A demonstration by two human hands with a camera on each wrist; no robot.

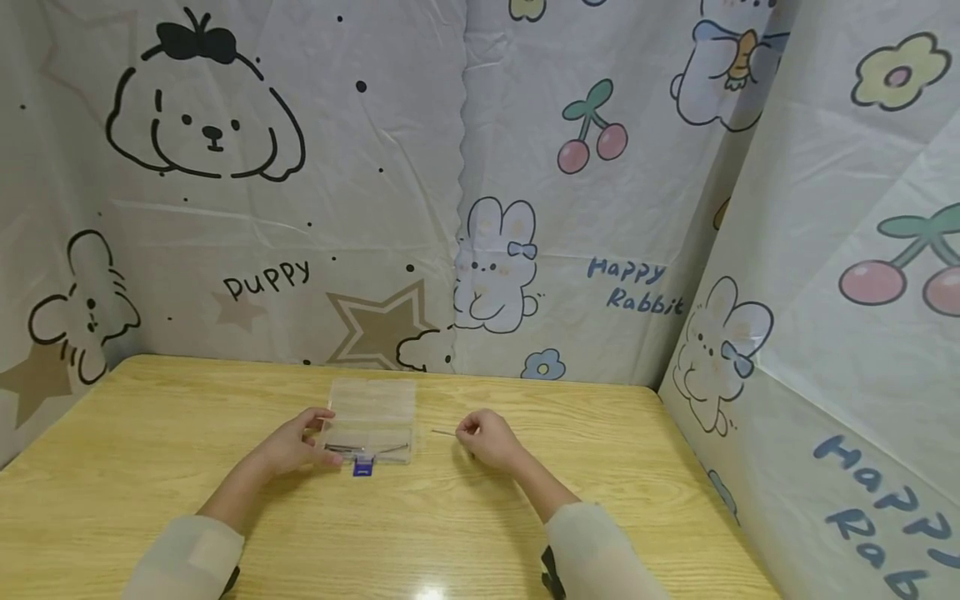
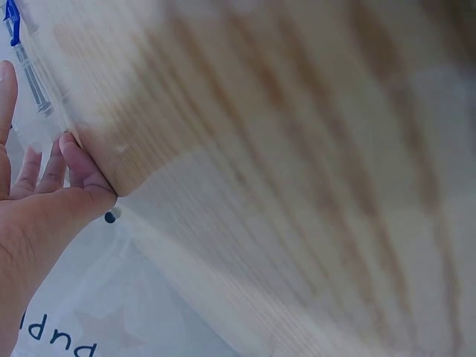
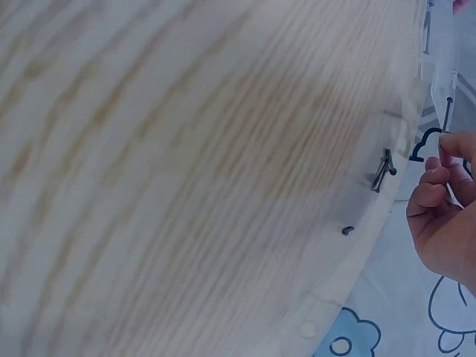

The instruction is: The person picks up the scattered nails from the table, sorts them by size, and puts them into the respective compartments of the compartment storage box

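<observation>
A clear plastic box (image 1: 371, 417) with a blue latch (image 1: 363, 467) stands open on the table, with several thin metal nails (image 1: 345, 449) along its front compartment. My left hand (image 1: 292, 442) grips the box's left side, thumb at the front corner and fingers farther back; the left wrist view shows this hand (image 2: 37, 216) at the box's edge. To the right of the box, my right hand (image 1: 489, 439) pinches a thin nail (image 1: 444, 432) that points left toward it. In the right wrist view the nail (image 3: 448, 113) sticks out past the fingertips of that hand (image 3: 442, 216).
Several small dark metal pieces (image 3: 383, 171) lie near the right hand in the right wrist view; whether something clear holds them is hard to tell. The wood-grain table (image 1: 390, 533) ends at a printed cloth backdrop (image 1: 375, 208), which also hangs along the right.
</observation>
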